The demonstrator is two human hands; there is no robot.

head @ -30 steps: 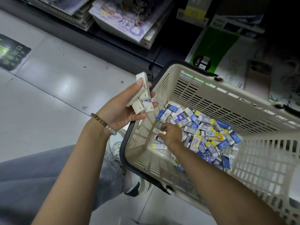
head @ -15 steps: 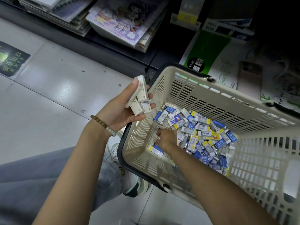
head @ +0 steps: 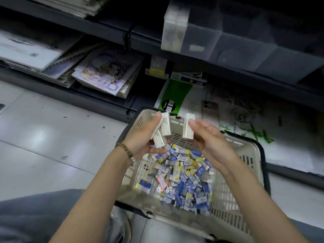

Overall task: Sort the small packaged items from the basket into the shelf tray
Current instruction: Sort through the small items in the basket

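Both hands are sitting in the middle of the frame, above the far end of the basket [head: 228, 204]. The left hand [head: 143, 139] is curling round a few white packs [head: 162, 132], holding them tight. The right hand [head: 208, 139] is pinching one white pack [head: 188, 126] upright between thumb and fingers. The two hands are near each other but not touching. The basket is sitting on the floor [head: 43, 137] in the lower middle, and lots of small blue, white and yellow packs [head: 184, 178] are lying in a heap inside it. A clear tray [head: 201, 27] is sitting on the shelf at the upper right.
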